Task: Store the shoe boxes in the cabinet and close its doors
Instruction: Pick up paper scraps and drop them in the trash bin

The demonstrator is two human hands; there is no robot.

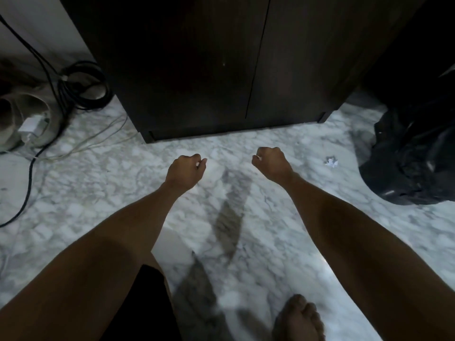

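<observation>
I stand facing the dark cabinet (221,70), and everything here I place against it. Its two doors meet flush along one thin seam, so I judge them closed. No shoe boxes show anywhere; I take it they sit inside, though I cannot see that. My left hand (186,171) and right hand (270,163) hang just short of the cabinet's foot, both curled into loose fists and holding nothing, apart from each other and off the doors. They hover there because, by my reckoning, nothing remains to grip. Left of the cabinet lie a coil of black cables (83,84) and one white charger (32,126); right of it slumps one black bag (413,153), with one scrap of paper (331,161) on the marble floor (98,183). One bare foot (299,318) shows nearest me.
</observation>
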